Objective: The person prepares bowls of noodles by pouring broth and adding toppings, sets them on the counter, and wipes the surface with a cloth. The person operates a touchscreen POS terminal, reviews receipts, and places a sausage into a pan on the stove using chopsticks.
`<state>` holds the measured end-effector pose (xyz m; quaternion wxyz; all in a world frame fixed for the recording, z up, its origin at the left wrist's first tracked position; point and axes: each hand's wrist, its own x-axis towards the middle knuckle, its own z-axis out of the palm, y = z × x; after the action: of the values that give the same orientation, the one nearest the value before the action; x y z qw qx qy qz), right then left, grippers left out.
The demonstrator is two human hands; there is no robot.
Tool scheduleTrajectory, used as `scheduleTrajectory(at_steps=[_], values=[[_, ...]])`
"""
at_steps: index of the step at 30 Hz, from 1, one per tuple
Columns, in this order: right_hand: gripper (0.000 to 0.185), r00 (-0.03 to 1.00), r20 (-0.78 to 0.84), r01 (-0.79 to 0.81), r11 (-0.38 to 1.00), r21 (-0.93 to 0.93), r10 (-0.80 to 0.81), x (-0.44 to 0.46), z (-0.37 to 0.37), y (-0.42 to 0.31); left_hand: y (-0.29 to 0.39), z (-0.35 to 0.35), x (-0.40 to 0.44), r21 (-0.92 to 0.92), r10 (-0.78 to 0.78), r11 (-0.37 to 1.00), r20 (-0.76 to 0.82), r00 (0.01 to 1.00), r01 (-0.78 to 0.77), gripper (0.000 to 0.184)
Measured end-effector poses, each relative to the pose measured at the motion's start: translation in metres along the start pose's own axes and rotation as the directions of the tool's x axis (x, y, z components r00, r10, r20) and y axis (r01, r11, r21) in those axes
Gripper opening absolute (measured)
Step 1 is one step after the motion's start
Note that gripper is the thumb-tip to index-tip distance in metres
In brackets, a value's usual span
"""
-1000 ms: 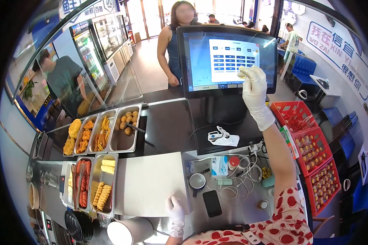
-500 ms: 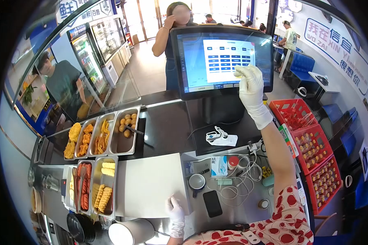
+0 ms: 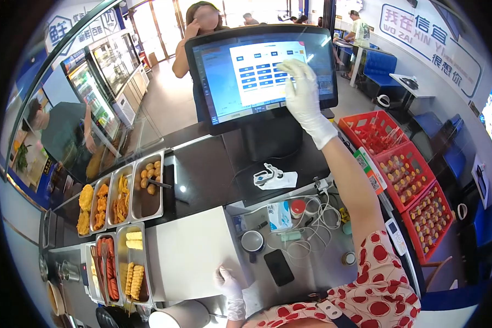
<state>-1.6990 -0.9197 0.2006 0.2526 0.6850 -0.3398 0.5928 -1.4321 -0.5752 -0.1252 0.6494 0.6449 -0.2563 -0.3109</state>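
Note:
My right hand (image 3: 304, 98), in a white glove, reaches up to the touchscreen monitor (image 3: 213, 93). Its fingers are bent but apart at the tips, over the rows of blue buttons, with nothing visible in them. Whether a fingertip touches the glass, I cannot tell. Low in the view, my left hand (image 3: 229, 285), also gloved, rests with curled fingers at the right lower edge of a large white board (image 3: 188, 251). Nothing shows in that hand. A black phone (image 3: 279, 267) and a mug (image 3: 252, 241) lie to its right.
Metal trays of fried food (image 3: 120, 201), eggs (image 3: 151, 177), sausages (image 3: 109, 268) and rolls (image 3: 134, 280) line the left. Tangled white cables (image 3: 317, 229) lie below the monitor. Red crates (image 3: 413, 191) of capped bottles stand right. Two people (image 3: 65, 136) (image 3: 183, 57) stand beyond the counter.
The camera view has turned, so the monitor and counter sit further left. My right hand stays at the screen, its fingers now less pinched. My left hand stays by the board.

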Motion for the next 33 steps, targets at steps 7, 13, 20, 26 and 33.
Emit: scheduleTrajectory(at_steps=[7,13,20,26,33], values=[[0.037,0.981,0.172,0.079,0.996,0.05,-0.086,0.009,0.034,-0.021,0.001,-0.003,0.0,0.043,0.018,0.999,0.001,1.0,-0.018,0.016],[0.035,0.985,0.171,0.027,0.998,0.056,-0.036,0.005,0.042,-0.017,0.007,0.001,-0.001,0.0,-0.001,1.0,-0.005,1.0,0.001,0.015],[0.032,0.999,0.015,-0.051,0.998,-0.026,0.051,-0.04,-0.019,0.005,0.01,0.002,-0.003,0.022,0.011,1.0,0.02,1.0,-0.011,0.018],[0.038,0.996,0.061,-0.069,0.997,-0.034,0.071,-0.06,-0.022,0.017,0.007,0.003,-0.002,0.032,0.029,0.999,0.018,0.999,-0.03,0.018],[0.04,0.998,0.026,-0.056,0.997,-0.045,0.057,-0.059,-0.015,0.012,0.015,0.006,-0.004,0.054,0.047,0.997,-0.003,0.999,-0.047,0.017]])
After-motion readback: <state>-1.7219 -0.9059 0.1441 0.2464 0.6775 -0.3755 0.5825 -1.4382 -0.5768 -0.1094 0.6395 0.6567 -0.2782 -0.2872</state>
